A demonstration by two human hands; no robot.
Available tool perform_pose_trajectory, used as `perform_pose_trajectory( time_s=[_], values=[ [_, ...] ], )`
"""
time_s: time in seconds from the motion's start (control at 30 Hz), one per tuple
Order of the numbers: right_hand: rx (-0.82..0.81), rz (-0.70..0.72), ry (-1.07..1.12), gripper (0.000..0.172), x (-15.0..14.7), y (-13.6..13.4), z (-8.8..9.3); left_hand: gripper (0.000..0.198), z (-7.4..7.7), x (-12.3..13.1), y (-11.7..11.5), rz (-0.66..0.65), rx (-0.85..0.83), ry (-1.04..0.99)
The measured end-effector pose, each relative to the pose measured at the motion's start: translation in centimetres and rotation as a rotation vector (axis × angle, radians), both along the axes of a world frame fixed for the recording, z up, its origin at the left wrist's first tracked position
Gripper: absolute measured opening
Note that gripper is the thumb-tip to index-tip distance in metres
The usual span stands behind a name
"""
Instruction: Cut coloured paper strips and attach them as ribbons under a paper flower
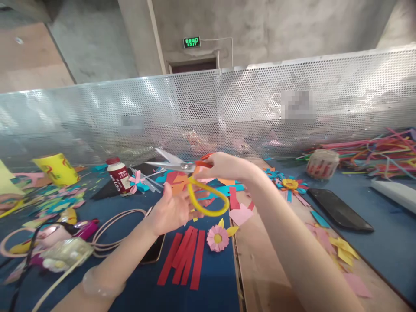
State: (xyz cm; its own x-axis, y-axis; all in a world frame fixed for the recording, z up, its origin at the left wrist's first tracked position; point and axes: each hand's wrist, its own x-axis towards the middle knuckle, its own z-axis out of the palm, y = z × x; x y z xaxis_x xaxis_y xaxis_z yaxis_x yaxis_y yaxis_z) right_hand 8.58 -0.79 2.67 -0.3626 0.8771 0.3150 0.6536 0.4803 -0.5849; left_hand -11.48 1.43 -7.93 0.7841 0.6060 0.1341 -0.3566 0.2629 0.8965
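Note:
My right hand point(221, 167) grips a pair of scissors point(185, 166) with orange handles, held above the table with the blades spread and pointing left. A thick yellow loop point(224, 210) hangs just below the scissors; whether it is joined to them I cannot tell. Beside the loop, my left hand point(172, 210) is turned palm up, thumb raised and fingers apart, some fingertips partly behind the loop. Nearer me on the blue surface lie several red paper strips point(183, 260). A pink paper flower point(217, 238) with a yellow centre and leaves sits right of them.
A red-capped bottle point(118, 177) and a yellow cup-like roll point(56, 169) stand left. A phone point(154, 251) lies beneath my left forearm. Rightward are a black phone point(339, 209), a jar point(323, 164) and coloured stems point(367, 149). A perforated metal panel point(201, 104) rises behind. Another person's hand point(9, 203) shows far left.

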Motion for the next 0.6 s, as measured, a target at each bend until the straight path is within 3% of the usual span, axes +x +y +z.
perform_pose_trajectory(
  time_s=[0.1, 0.2, 0.3, 0.4, 0.5, 0.6],
  values=[
    [-0.138, -0.01, 0.173, 0.039, 4.2, 1.2, 0.6, 0.064, -0.7, -0.1, 0.8, -0.093, -0.032, 0.015],
    [-0.151, -0.093, 0.417, 0.039, 7.0, 1.2, 1.1, 0.053, -1.1, -0.2, 1.5, -0.049, -0.015, 0.053],
    [-0.104, -0.072, 0.678, 0.038, 9.3, 0.7, 1.9, 0.048, -1.0, -0.2, 1.4, -0.006, 0.092, 0.12],
    [-0.048, -0.037, 0.85, 0.061, 11.0, 0.2, 2.5, 0.048, -0.5, 0.1, 0.7, -0.015, 0.275, 0.3],
    [0.123, -0.266, 0.889, 0.079, 11.8, -0.6, 2.3, 0.053, -0.4, 0.4, 0.0, -0.088, 0.466, 0.505],
    [0.351, -0.471, 0.849, 0.074, 11.8, -1.6, 1.0, 0.068, -0.5, 0.5, -0.1, -0.222, 0.592, 0.606]
  ],
)
